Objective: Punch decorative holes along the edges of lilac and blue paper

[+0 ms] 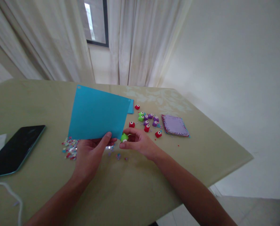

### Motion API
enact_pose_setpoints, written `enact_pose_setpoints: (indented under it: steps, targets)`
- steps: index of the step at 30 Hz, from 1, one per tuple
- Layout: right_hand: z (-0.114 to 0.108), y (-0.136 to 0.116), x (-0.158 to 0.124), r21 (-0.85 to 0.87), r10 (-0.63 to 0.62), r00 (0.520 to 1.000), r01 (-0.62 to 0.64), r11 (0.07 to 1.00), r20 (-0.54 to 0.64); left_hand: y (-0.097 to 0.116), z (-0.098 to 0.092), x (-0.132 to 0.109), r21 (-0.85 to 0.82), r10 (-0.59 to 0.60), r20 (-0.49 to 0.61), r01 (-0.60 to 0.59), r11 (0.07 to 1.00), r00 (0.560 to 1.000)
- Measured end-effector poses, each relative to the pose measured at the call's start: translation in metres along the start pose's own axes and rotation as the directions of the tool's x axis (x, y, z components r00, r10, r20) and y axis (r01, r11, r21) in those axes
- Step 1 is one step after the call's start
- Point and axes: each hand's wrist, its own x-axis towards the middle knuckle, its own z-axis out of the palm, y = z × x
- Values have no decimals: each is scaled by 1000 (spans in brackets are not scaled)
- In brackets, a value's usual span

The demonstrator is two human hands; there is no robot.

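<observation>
A sheet of blue paper [98, 113] is held up off the table, tilted, with small punched marks at its two upper corners. My left hand [92, 152] grips its lower edge, the thumb lying on the near face and the other fingers mostly hidden behind. At the sheet's lower right corner, my right hand [140, 142] pinches a small green craft punch [124, 137] between thumb and fingers. The punch touches or overlaps that corner; whether paper sits in its slot cannot be made out.
Several red, purple and green punches [146, 128] stand beyond my right hand. Right of them lies a stack of lilac cards [175, 125] with punched edges. Confetti [70, 149] is heaped at left. A black tablet [17, 150] and white cable [14, 196] lie farther left.
</observation>
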Motion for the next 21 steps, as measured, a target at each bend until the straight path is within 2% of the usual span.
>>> enact_pose_setpoints:
  steps: [8,21]
  targets:
    - [-6,-3,-2,26,-39,997,40,999,-70,7,3,-3,-1,-8,-9,8,1000,1000]
    - [6,2,-2,-10,30,999,-30,1000,19,5,2,-3,18,-30,43,29,999,999]
